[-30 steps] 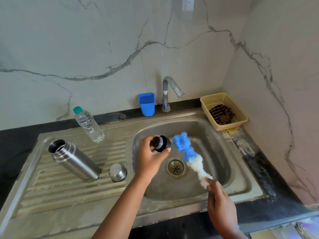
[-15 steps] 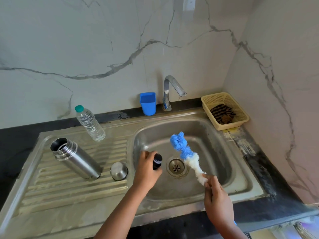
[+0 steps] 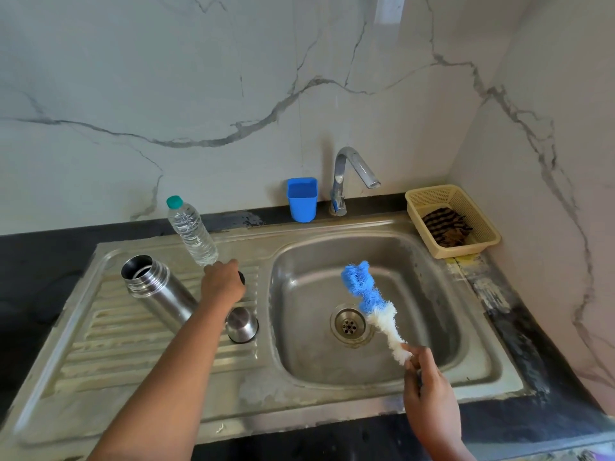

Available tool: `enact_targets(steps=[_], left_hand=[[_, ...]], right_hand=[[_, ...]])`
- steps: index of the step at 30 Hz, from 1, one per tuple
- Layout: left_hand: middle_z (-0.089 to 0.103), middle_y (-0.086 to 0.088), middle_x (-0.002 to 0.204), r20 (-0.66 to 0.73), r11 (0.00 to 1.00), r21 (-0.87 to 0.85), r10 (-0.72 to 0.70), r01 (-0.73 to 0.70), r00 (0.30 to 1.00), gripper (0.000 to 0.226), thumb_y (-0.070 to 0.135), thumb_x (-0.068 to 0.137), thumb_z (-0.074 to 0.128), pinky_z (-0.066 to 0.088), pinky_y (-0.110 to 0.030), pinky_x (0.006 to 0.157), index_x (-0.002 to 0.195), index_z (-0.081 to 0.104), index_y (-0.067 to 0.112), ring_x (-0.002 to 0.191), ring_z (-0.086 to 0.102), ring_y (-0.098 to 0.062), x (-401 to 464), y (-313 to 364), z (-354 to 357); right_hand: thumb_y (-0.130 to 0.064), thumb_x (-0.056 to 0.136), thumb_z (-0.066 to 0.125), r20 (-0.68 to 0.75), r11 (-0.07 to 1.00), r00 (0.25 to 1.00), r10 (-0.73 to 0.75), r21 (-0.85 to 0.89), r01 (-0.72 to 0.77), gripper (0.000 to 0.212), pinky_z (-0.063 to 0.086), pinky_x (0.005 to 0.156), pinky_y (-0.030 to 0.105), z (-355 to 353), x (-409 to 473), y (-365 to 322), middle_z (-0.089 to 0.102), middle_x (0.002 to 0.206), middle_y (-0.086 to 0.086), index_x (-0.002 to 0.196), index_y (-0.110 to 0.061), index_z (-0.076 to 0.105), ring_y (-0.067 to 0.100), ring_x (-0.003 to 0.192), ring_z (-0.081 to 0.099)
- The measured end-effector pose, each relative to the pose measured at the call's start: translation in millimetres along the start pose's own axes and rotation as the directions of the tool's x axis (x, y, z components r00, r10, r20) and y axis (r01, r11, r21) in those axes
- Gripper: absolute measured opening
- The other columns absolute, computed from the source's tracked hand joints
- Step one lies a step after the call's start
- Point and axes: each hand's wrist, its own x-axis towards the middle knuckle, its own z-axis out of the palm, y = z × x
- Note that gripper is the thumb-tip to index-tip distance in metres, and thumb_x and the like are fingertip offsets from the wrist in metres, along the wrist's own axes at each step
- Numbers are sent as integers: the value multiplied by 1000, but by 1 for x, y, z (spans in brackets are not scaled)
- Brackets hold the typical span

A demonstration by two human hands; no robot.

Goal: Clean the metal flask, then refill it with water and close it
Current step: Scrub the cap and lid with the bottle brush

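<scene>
Though hard to judge from one look alone, seemingly somewhere in the middle of the cleaning, with nothing of the refilling begun.

To be found on the ribbed drainboard (image 3: 116, 344), at the left of the sink basin (image 3: 299, 294): the metal flask (image 3: 159, 294), uncapped, mouth open and turned toward the camera, apparently standing (wide lens, so impossible to tell upright from slightly tilted). No water visible inside, only a dark hollow. Just beside its foot, mouth down, the steel cup lid (image 3: 242, 324).

Left hand (image 3: 222, 285) stretched over the drainboard between the flask and the basin, grip curled around a small black part, likely the inner stopper (image 3: 242, 277), with only an edge visible past the fingers. Touching the drainboard or held a little above it: cannot tell. Right hand (image 3: 429, 390) over the front edge of the basin, grip clamped on the handle end of the blue and white bottle brush (image 3: 369, 301), bristles raised above the drain and apart from everything else.

Done, as far as visible: flask opened, both closing parts off. Scrubbed inside already or not, impossible to say; no foam anywhere, no water running from the tap (image 3: 352, 168).

Left to do, by judgement: brushing or rinsing of the flask body, then filling, probably from the plastic water bottle (image 3: 192, 231) standing capped behind the left hand, then pushing in the stopper and screwing on the cup lid. Closing therefore not near.
</scene>
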Motion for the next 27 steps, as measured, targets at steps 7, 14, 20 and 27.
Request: enact_targets(steps=[7,14,20,27], left_hand=[[47,-13,123,-18,1000,11,-4,4,1000,47,12,89,62,49,-41,90,134,50,18,116,47,-32,1,-6,16],[34,-14,141,-117,990,-135,22,-38,993,68,24,87,71,46,-44,96,145,37,18,126,40,-36,-32,-4,14],[45,-12,128,-113,985,-166,30,-48,993,73,46,78,78,46,-43,93,136,46,15,118,46,-34,-82,-8,49],[15,-9,163,-83,913,200,376,-355,923,70,57,94,51,24,-58,116,155,24,33,148,14,-42,-9,26,33]], right_hand=[[-9,95,51,13,999,999,33,12,-33,35,42,50,22,3,1,2,57,68,-10,106,-42,48,13,53,53],[-5,94,52,20,999,1000,20,33,-21,29,37,47,20,5,2,-1,49,57,-9,105,-31,53,5,60,55],[-7,95,52,50,998,999,17,51,-20,28,38,49,21,5,4,-3,49,60,-11,101,-35,50,2,62,55],[-7,93,56,93,999,995,-35,27,32,34,41,46,24,2,19,-14,53,65,-17,107,-38,54,2,58,50]])
